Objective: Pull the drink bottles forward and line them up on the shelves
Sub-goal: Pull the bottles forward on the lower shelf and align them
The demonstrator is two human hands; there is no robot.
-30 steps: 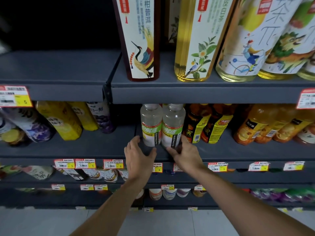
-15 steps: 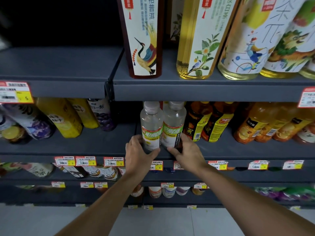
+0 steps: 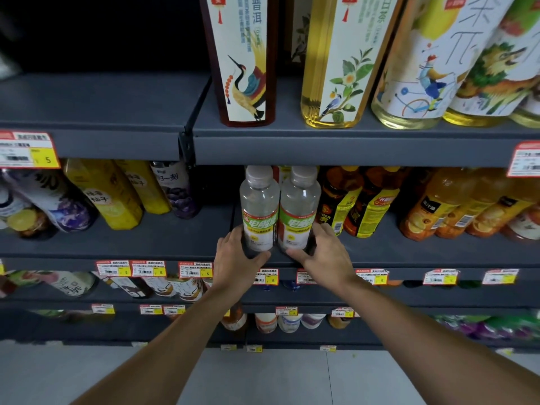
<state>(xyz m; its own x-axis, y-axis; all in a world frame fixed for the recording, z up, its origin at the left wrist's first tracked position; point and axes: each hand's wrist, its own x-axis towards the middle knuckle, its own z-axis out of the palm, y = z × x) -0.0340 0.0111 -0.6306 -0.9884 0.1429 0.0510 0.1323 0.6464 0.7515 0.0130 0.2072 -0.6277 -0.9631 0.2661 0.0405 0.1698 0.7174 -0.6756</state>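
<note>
Two clear drink bottles with green and white labels stand upright side by side near the front edge of the middle shelf [image 3: 409, 252]. My left hand [image 3: 236, 258] grips the base of the left clear bottle [image 3: 258, 211], its thumb across the front. My right hand [image 3: 324, 252] grips the base of the right clear bottle [image 3: 299, 211] from the right side. The two bottles touch each other.
Dark orange bottles with yellow labels [image 3: 359, 209] stand right of the pair, orange juice bottles [image 3: 444, 211] farther right. Yellow and purple bottles [image 3: 117, 197] sit on the left bay, set back. Tall tea bottles [image 3: 333, 59] fill the top shelf. Price tags line the shelf edges.
Both hands closed in on the two clear bottles and took hold of their bases. The pair has slid forward toward the shelf's front edge.
</note>
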